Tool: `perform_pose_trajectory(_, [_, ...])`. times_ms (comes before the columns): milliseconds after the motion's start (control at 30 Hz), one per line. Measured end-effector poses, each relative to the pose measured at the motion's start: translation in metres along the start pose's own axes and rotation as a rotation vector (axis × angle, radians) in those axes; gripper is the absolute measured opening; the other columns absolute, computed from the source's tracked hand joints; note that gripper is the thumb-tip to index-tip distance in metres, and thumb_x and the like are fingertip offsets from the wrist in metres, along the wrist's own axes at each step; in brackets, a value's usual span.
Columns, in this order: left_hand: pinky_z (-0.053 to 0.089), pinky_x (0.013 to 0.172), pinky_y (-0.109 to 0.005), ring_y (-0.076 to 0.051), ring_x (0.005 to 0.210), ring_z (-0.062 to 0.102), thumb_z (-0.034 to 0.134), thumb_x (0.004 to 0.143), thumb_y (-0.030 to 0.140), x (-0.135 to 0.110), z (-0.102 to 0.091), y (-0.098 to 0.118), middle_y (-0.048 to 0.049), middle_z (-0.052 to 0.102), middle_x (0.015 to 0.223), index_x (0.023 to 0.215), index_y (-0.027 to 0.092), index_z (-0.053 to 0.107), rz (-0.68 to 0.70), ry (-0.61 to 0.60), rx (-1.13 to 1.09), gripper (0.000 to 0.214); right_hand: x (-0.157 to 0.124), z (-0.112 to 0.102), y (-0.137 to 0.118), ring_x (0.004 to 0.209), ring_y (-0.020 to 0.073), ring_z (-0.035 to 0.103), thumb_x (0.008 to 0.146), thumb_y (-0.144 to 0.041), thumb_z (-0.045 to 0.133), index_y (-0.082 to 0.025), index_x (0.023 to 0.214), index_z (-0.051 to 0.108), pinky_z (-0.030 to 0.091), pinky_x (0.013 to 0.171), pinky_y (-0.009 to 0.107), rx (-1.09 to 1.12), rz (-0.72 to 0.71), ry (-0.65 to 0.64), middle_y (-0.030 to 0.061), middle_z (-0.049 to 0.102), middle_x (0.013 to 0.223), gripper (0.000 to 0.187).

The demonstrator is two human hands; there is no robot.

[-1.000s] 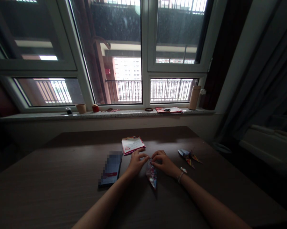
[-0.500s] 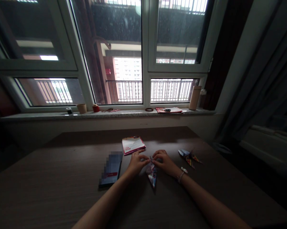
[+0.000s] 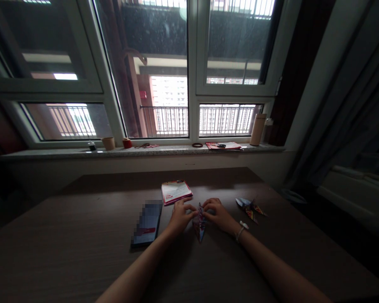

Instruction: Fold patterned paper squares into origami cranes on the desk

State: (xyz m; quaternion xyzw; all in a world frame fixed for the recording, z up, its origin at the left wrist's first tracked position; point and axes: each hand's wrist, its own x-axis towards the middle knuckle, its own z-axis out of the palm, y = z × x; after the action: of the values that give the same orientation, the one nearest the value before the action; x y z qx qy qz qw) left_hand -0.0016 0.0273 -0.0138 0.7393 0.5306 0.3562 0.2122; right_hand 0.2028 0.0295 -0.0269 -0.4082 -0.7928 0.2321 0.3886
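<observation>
A narrow, pointed piece of folded patterned paper (image 3: 200, 225) lies on the dark wooden table (image 3: 82, 252), its tip pointing toward me. My left hand (image 3: 180, 215) pinches its upper left edge with curled fingers. My right hand (image 3: 219, 214), with a bracelet at the wrist, pinches the upper right edge. Both hands meet over the top of the paper.
A finished folded paper crane (image 3: 250, 207) sits to the right of my hands. A pack of paper with a pink border (image 3: 176, 192) lies just beyond them, and a phone (image 3: 147, 222) to the left. The windowsill holds cups (image 3: 108, 143), a tall tumbler (image 3: 258, 129) and papers (image 3: 223, 145).
The visible part of the folded paper has become shorter, its lower tip drawn up toward my hands. Both hands stayed in place at its top.
</observation>
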Motion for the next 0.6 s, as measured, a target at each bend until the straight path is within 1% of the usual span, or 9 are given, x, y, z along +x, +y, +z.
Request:
perform_pose_trajectory(167, [0.035, 0.109, -0.049, -0.029, 0.126, 0.048, 0.073, 0.076, 0.023, -0.0012, -0.0012, 0.0018, -0.0046, 0.061, 0.132, 0.071, 0.025, 0.077, 0.011, -0.004, 0.033, 0.006, 0.0002, -0.0004, 0.0010, 0.107, 0.0216, 0.052, 0.081, -0.029, 0.072, -0.022, 0.083, 0.072, 0.038, 0.098, 0.036, -0.010, 0.001, -0.007, 0.0045, 0.065, 0.102, 0.008])
perform_pose_trajectory(300, [0.036, 0.108, -0.047, -0.029, 0.124, 0.049, 0.072, 0.078, 0.026, -0.0017, -0.0033, 0.0026, -0.0050, 0.062, 0.130, 0.075, 0.025, 0.078, 0.011, 0.003, 0.048, 0.006, 0.0002, -0.0011, 0.0004, 0.107, 0.0219, 0.051, 0.077, -0.022, 0.074, -0.022, 0.082, 0.073, 0.038, 0.098, 0.036, -0.026, -0.012, -0.022, 0.0040, 0.065, 0.100, 0.005])
perform_pose_trajectory(367, [0.036, 0.108, -0.047, -0.029, 0.124, 0.049, 0.074, 0.077, 0.027, -0.0022, -0.0042, 0.0028, -0.0045, 0.062, 0.130, 0.079, 0.027, 0.079, 0.010, 0.001, 0.082, 0.006, 0.0007, -0.0023, 0.0004, 0.106, 0.0221, 0.051, 0.077, -0.018, 0.073, -0.022, 0.079, 0.072, 0.038, 0.098, 0.037, -0.042, -0.006, 0.013, 0.0043, 0.064, 0.099, 0.005])
perform_pose_trajectory(467, [0.033, 0.109, -0.049, -0.030, 0.125, 0.046, 0.077, 0.073, 0.028, -0.0034, -0.0048, 0.0031, -0.0035, 0.061, 0.131, 0.084, 0.031, 0.079, 0.022, 0.000, 0.160, 0.011, 0.0015, -0.0042, 0.0017, 0.105, 0.0225, 0.050, 0.076, -0.015, 0.072, -0.022, 0.077, 0.072, 0.039, 0.097, 0.037, -0.068, 0.020, 0.068, 0.0048, 0.064, 0.097, 0.007])
perform_pose_trajectory(600, [0.028, 0.110, -0.053, -0.032, 0.127, 0.043, 0.078, 0.072, 0.030, -0.0045, -0.0059, 0.0024, -0.0034, 0.060, 0.133, 0.081, 0.033, 0.079, 0.031, -0.063, 0.241, 0.009, 0.0011, -0.0056, 0.0041, 0.105, 0.0232, 0.049, 0.074, -0.014, 0.074, -0.023, 0.072, 0.074, 0.040, 0.097, 0.038, -0.111, 0.027, 0.035, 0.0050, 0.064, 0.096, 0.009])
